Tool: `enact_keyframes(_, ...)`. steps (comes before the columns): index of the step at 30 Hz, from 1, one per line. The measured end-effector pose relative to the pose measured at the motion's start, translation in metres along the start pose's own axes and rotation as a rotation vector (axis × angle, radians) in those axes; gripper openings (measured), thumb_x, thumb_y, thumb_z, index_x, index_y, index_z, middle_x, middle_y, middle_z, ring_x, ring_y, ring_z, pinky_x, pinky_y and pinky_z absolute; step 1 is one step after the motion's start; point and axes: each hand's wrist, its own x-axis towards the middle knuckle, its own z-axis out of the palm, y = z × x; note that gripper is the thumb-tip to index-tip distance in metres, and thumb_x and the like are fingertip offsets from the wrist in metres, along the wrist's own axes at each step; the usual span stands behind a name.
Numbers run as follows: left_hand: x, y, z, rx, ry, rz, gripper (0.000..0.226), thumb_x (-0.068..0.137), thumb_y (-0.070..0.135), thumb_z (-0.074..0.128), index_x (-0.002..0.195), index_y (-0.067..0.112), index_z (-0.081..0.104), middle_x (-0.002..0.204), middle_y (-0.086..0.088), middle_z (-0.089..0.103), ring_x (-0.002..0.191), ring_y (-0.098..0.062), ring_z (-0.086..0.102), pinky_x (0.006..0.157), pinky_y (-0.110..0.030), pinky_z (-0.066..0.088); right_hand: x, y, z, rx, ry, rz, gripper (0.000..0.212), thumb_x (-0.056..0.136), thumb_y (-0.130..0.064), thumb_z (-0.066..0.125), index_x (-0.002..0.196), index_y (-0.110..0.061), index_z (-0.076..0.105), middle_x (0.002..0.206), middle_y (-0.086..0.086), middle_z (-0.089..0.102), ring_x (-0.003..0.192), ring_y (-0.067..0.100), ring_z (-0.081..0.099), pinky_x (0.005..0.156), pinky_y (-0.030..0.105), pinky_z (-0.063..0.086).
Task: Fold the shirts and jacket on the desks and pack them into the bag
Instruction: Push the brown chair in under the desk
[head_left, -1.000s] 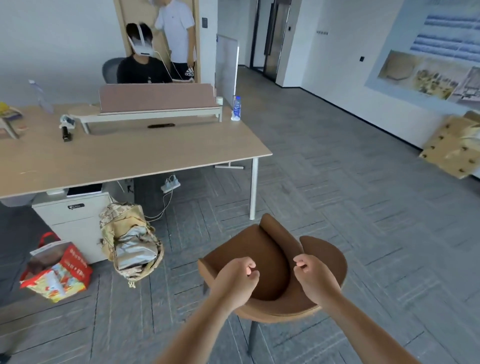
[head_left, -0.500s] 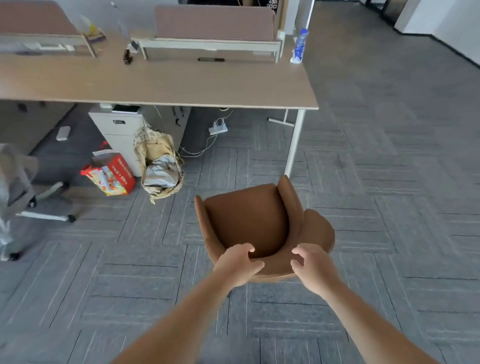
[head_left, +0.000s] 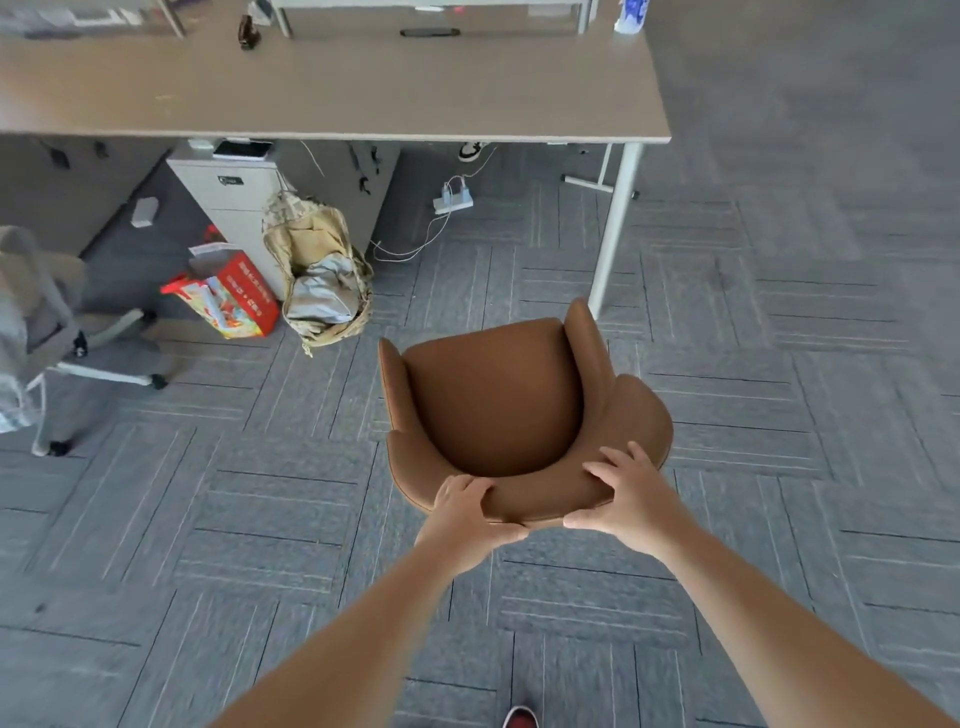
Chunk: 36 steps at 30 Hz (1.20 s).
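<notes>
My left grip (head_left: 467, 514) and right grip (head_left: 618, 499) have gone from hovering fists to clamped on the chair (head_left: 493, 395) back's edge, so it's chair-shifting for now, bag (head_left: 322, 280) slumped on the floor at 10 o'clock.

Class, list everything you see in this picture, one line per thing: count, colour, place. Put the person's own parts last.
desk: 1, light wood top, white legs, across the top
bottle: 1, blue label, desk's far right corner
drawer cabinet: 1, white, under the desk
power strip: 1, white, floor under the desk
backpack: 1, beige, open, floor by the drawer cabinet
red bag: 1, red, floor left of the backpack
office chair: 1, grey, left edge
brown chair: 1, brown, centre floor
left hand: 1, grips the brown chair's back rim
right hand: 1, grips the same rim
</notes>
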Motion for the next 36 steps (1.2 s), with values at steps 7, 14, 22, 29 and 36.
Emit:
enact_keyframes(7, 0.008, -0.014, 0.008, -0.087, 0.045, 0.066, 0.084, 0.072, 0.060, 0.076, 0.144, 0.028, 0.046, 0.136, 0.020, 0.031, 0.138, -0.005, 0.020, 0.114, -0.023, 0.019, 0.009, 0.016, 0.014, 0.026, 0.055, -0.082, 0.099, 0.060, -0.085, 0.065, 0.145, -0.036, 0.048, 0.157, -0.015, 0.030, 0.152, 0.015, -0.002, 0.123, 0.045, 0.019)
enact_keyframes(14, 0.021, -0.022, -0.003, -0.109, 0.039, 0.079, 0.080, 0.072, 0.052, 0.081, 0.141, 0.024, 0.051, 0.131, 0.019, 0.036, 0.129, 0.000, 0.024, 0.108, -0.017, 0.016, 0.017, 0.004, 0.015, 0.067, 0.094, -0.112, 0.118, 0.045, -0.099, 0.041, 0.145, -0.036, 0.050, 0.162, -0.010, 0.024, 0.152, 0.014, -0.007, 0.124, 0.046, 0.016)
enact_keyframes(22, 0.078, -0.031, -0.057, -0.078, -0.003, 0.067, 0.078, 0.068, 0.052, 0.084, 0.137, 0.029, 0.056, 0.135, 0.013, 0.040, 0.127, -0.007, 0.033, 0.112, -0.026, 0.027, 0.071, -0.034, 0.003, 0.079, 0.098, -0.080, 0.095, 0.065, -0.083, 0.065, 0.146, -0.036, 0.049, 0.164, -0.007, 0.020, 0.152, 0.014, -0.011, 0.123, 0.047, 0.013)
enact_keyframes(29, 0.136, -0.045, -0.113, -0.072, 0.019, 0.120, 0.068, 0.073, 0.044, 0.084, 0.134, 0.028, 0.060, 0.128, 0.013, 0.045, 0.118, -0.008, 0.044, 0.094, -0.017, 0.034, 0.132, -0.079, -0.007, 0.116, 0.134, -0.042, 0.096, 0.065, -0.085, 0.062, 0.144, -0.033, 0.051, 0.163, -0.004, 0.022, 0.152, 0.015, -0.008, 0.123, 0.050, 0.015)
enact_keyframes(36, 0.205, -0.053, -0.180, -0.049, -0.004, 0.178, 0.067, 0.072, 0.045, 0.084, 0.133, 0.029, 0.061, 0.126, 0.012, 0.047, 0.118, -0.009, 0.046, 0.098, -0.022, 0.036, 0.197, -0.131, -0.027, 0.190, 0.149, 0.040, 0.094, 0.064, -0.079, 0.070, 0.144, -0.032, 0.052, 0.163, -0.006, 0.023, 0.152, 0.012, -0.009, 0.123, 0.049, 0.015)
